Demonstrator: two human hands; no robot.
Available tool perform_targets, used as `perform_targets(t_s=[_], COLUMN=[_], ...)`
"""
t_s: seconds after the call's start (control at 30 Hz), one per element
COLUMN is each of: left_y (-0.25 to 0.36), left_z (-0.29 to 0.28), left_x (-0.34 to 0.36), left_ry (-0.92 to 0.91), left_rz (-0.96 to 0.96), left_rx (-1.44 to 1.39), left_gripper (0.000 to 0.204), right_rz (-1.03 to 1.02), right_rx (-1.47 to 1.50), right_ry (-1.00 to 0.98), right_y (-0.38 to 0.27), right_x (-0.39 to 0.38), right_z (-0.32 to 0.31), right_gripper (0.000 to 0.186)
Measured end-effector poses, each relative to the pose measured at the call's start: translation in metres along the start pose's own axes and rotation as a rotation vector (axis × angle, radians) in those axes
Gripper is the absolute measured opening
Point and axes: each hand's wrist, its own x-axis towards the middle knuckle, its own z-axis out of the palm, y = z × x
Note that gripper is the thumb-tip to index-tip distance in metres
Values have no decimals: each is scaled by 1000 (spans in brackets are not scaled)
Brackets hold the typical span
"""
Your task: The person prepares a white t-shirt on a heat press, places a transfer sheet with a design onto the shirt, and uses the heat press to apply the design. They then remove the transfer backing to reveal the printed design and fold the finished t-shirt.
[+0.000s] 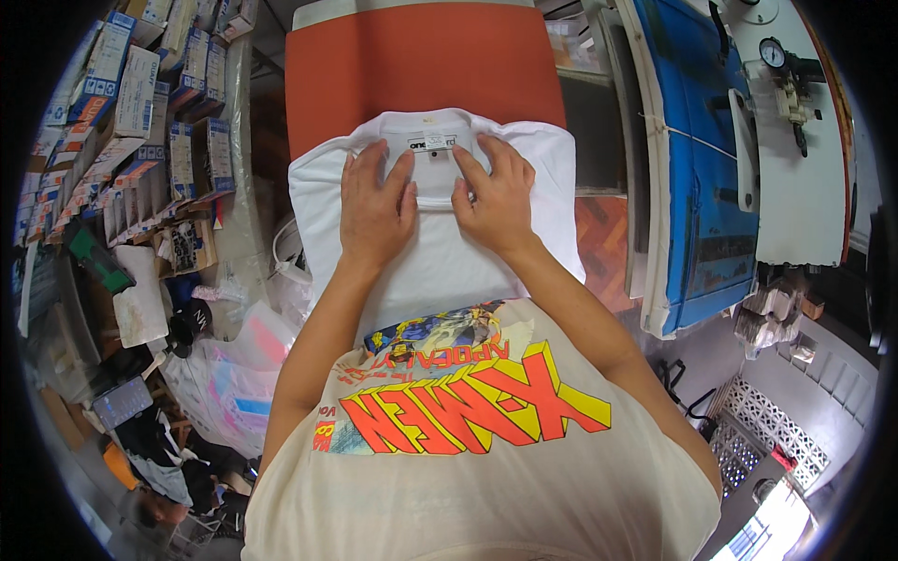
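Note:
A white T-shirt point(423, 257) is draped over an orange-red board point(421, 61), its neckline toward the far end. Inside the collar is a printed neck mark with a small pale tag point(433, 142). My left hand point(376, 210) rests on the shirt at the left side of the neckline, fingers stretched forward. On the opposite side of the collar, my right hand point(498, 201) lies with its fingers spread on the fabric. Both hands are open, palms down, and neither visibly grips the cloth.
Stacked white-and-blue cardboard boxes point(138, 93) fill the left side, with plastic bags point(238, 374) below them. A blue machine panel point(702, 178) stands close at the right, near a pressure gauge point(773, 53). Another person point(159, 508) is at the lower left.

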Motion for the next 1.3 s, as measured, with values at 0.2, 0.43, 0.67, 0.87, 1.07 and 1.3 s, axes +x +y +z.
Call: perform_targets(t_s=[0.2,0.43,0.67,0.87,1.07,1.3], left_y=[0,-1,-1,-1,1,-1], left_z=[-1,0,0,0,-2,0], left_x=[1,1,0,0,1,2], left_ry=[12,18,7,11,-1,16], left_rz=[8,8,-12,-11,-19,7], left_rx=[-12,-16,-43,-26,-22,-15], left_gripper=[42,42,45,45,45,43], right_rz=[-1,3,-2,-10,-8,-13], right_rx=[-2,-2,-11,-25,-20,-27], right_ry=[9,-1,-2,1,-3,4], right_y=[0,1,1,2,1,1], right_x=[-1,0,-1,-2,-1,0], right_z=[0,1,1,3,1,2], right_gripper=[44,44,44,45,45,46])
